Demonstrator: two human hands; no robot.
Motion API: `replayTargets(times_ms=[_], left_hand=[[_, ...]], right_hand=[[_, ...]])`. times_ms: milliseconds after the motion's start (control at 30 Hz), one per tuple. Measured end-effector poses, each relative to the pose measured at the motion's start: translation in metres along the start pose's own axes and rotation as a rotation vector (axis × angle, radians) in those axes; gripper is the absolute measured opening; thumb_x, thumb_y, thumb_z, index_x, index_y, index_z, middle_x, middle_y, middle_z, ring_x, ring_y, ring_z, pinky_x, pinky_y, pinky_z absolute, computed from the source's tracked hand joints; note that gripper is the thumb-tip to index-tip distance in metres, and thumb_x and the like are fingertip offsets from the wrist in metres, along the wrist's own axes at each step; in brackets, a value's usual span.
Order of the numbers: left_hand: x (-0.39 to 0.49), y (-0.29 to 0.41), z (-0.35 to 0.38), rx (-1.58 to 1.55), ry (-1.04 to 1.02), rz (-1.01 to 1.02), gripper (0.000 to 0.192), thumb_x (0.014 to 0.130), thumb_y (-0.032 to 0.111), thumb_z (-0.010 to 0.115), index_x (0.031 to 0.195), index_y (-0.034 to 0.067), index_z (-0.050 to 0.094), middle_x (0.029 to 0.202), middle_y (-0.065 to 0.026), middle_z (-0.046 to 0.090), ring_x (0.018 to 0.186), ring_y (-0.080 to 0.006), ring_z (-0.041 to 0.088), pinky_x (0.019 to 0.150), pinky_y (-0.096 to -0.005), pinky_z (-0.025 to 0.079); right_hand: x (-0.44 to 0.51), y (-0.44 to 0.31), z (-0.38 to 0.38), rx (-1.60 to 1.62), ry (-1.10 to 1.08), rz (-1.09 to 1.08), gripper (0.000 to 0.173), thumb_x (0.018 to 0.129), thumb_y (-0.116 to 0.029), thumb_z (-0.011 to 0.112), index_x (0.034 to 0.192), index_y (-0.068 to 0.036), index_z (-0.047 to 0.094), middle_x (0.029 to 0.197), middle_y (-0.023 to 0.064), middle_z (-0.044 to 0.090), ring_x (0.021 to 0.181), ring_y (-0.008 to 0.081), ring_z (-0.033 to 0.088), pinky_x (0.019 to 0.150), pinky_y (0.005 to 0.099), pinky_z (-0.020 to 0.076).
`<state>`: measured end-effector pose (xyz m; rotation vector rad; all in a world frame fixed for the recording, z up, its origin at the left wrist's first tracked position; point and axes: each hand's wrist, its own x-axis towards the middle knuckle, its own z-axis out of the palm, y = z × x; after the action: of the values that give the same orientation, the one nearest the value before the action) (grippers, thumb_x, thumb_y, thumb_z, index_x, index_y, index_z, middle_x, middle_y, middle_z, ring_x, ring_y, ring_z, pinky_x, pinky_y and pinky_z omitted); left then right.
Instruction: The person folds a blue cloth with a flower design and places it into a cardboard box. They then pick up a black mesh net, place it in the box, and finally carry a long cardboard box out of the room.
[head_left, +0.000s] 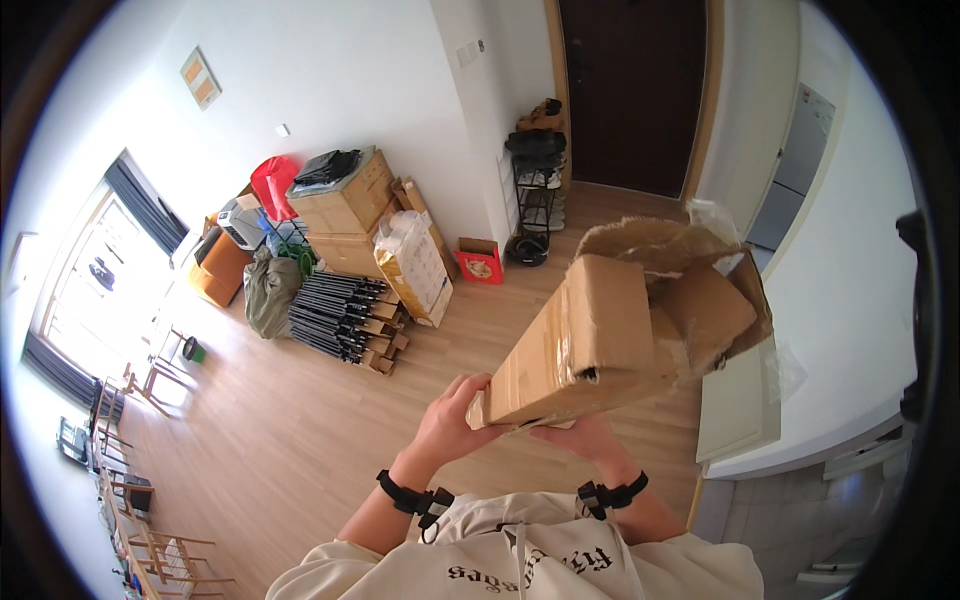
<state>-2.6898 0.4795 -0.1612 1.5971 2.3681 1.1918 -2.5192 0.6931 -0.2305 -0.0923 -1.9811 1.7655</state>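
A long cardboard box (525, 367) is held up in front of me above the wood floor. Clear tape runs over its side, and its far end is torn, with ragged flaps (660, 240) sticking out and loose plastic film (712, 217) on them. My left hand (454, 420) grips the near left end, fingers over the edge. Beneath the box, my right hand (585, 439) supports the underside, its fingertips hidden. Black straps circle both wrists.
By the wall stand stacked cartons (345, 202), a white-and-yellow box (412, 266), a bundle of black poles (337, 315) and a grey-green sack (270, 292). A red box (480, 262) and shoe rack (536, 187) stand near the dark door (634, 90). Wooden chairs (176, 559) line the left.
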Motion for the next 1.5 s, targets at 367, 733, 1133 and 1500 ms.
replayTargets(times_ms=[367, 733, 1133, 1500], left_hand=[[0.033, -0.056, -0.004, 0.013, -0.031, -0.006, 0.074, 0.081, 0.026, 0.099, 0.144, 0.013, 0.061, 0.134, -0.0106, 0.071, 0.114, -0.0406, 0.075, 0.088, -0.0492, 0.064], [0.107, -0.13, -0.035, -0.074, -0.037, 0.099, 0.074, 0.081, 0.029, 0.1, 0.142, 0.014, 0.062, 0.132, -0.01, 0.071, 0.111, -0.0396, 0.076, 0.088, -0.0492, 0.065], [0.129, -0.191, -0.083, -0.187, -0.062, 0.051, 0.074, 0.079, 0.023, 0.1, 0.142, 0.013, 0.062, 0.13, -0.0131, 0.071, 0.116, -0.0413, 0.073, 0.093, -0.0494, 0.063], [0.152, -0.22, -0.084, -0.192, -0.042, 0.035, 0.077, 0.079, 0.029, 0.1, 0.144, 0.014, 0.06, 0.133, -0.0115, 0.071, 0.115, -0.0407, 0.075, 0.092, -0.0499, 0.064]], right_hand=[[0.02, 0.062, -0.002, 0.084, -0.102, 0.345, 0.059, 0.089, -0.017, 0.098, 0.141, -0.005, 0.072, 0.139, 0.0079, 0.076, 0.129, 0.0209, 0.07, 0.108, 0.0409, 0.0577], [0.096, 0.041, 0.017, -0.204, 0.051, 0.261, 0.06, 0.091, -0.019, 0.097, 0.144, -0.006, 0.071, 0.142, 0.0076, 0.075, 0.131, 0.0216, 0.069, 0.11, 0.0411, 0.0573], [0.175, 0.059, 0.066, -0.523, 0.013, 0.183, 0.062, 0.093, -0.02, 0.096, 0.147, -0.007, 0.069, 0.145, 0.0073, 0.073, 0.132, 0.0224, 0.069, 0.112, 0.0413, 0.0569], [0.218, 0.074, 0.069, -0.432, -0.027, 0.187, 0.063, 0.095, -0.022, 0.095, 0.15, -0.008, 0.068, 0.148, 0.007, 0.072, 0.134, 0.0234, 0.068, 0.114, 0.0413, 0.0564]])
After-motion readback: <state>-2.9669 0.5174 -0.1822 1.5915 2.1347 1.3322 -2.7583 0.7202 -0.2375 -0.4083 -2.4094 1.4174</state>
